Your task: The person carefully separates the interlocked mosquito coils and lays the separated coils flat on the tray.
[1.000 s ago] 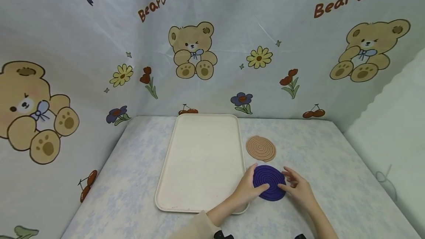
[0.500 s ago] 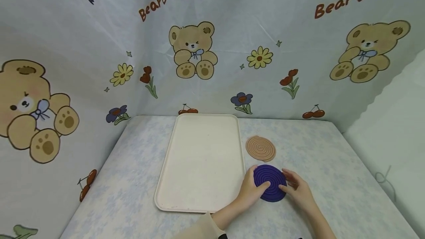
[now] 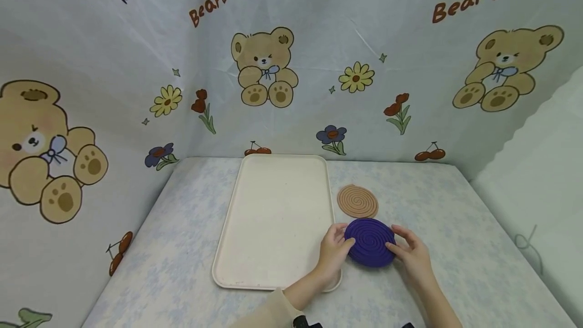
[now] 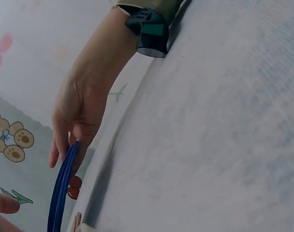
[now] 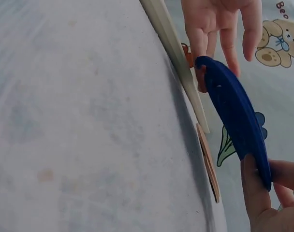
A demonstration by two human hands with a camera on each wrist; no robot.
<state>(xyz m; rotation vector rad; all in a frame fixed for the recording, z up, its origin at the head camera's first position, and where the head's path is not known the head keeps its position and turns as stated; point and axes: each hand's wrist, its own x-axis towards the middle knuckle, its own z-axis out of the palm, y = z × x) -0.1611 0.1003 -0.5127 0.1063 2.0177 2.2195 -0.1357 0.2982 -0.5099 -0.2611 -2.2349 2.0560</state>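
A dark blue round coaster [image 3: 370, 243] with a spiral pattern is held between both hands, raised off the table. My left hand [image 3: 334, 253] pinches its left edge, thumb on top. On the opposite edge my right hand [image 3: 413, 257] grips it, thumb on the upper face and fingers around the rim. From the right wrist view the coaster [image 5: 236, 113] is seen nearly edge-on and tilted, with the right hand [image 5: 270, 198] at its lower end. Just behind lies a tan spiral coaster [image 3: 358, 200], flat on the table.
A large cream rectangular tray [image 3: 278, 216] lies left of the coasters, close beside the left hand. The pale blue mottled table [image 3: 455, 247] extends to the right. A bear-printed cloth [image 3: 309, 4] hangs behind the table and along its left side.
The blue coaster has risen and moved slightly away from me, toward the tan one. Both hands have moved with it, the left thumb now nearer the rim.
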